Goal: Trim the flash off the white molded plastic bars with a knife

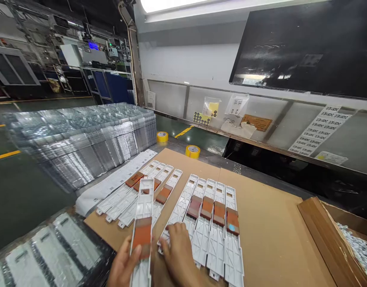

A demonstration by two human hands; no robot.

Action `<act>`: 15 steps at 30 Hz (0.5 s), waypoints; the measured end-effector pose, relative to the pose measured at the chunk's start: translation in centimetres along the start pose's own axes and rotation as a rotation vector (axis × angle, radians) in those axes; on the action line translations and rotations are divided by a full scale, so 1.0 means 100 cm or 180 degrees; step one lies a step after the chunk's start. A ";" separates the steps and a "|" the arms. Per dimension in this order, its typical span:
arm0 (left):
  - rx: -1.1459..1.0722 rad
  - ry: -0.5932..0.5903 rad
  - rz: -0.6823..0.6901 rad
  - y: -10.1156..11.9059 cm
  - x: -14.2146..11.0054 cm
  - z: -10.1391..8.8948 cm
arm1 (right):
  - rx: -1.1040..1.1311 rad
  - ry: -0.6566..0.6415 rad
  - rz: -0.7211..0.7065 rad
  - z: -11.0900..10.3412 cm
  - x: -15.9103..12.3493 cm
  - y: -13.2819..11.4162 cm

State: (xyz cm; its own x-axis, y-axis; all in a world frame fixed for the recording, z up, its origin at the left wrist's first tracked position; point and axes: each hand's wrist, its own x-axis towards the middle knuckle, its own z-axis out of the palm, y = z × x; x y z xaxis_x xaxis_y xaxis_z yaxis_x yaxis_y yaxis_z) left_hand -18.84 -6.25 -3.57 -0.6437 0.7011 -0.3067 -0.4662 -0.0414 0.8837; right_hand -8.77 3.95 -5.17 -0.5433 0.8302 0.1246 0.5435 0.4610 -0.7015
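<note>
Above the cardboard (267,227), the left hand (122,263) is edge-gripping a seemingly light, stiff strip (145,211).
The right hand (181,247), half-curled, is touching a second strip (180,205).

Ten white plastic strips (217,248) are shown: five at right, four at left, one raised. Two yellow tape rolls (192,151) are placed far.

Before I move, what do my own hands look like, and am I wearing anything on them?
Your left hand and right hand are both ungloved. No ring, watch, bracelet or sleeve shows on either, though some fingers are hidden and anything higher up is out of view.
</note>
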 end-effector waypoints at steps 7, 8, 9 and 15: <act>0.0790 -0.0355 0.0445 0.040 0.051 0.002 | -0.0442 0.0040 -0.0417 -0.003 0.000 -0.001; 0.1045 -0.0422 0.0593 0.041 0.058 0.007 | -0.0410 0.0211 -0.0413 -0.018 0.001 0.002; 0.1351 -0.0505 0.0745 0.040 0.064 0.012 | -0.0369 0.0390 -0.0396 -0.036 0.001 0.005; 0.2983 -0.0846 0.1340 0.007 0.100 0.060 | 0.0759 0.1947 0.0545 -0.142 -0.019 0.039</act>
State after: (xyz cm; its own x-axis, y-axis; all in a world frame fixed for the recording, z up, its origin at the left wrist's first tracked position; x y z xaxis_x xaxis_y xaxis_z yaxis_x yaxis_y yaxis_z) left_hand -22.00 4.97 -3.87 -0.4383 0.8957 0.0744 0.4902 0.1689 0.8551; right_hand 3.43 8.57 1.81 0.0358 0.9455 0.3235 0.3956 0.2839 -0.8735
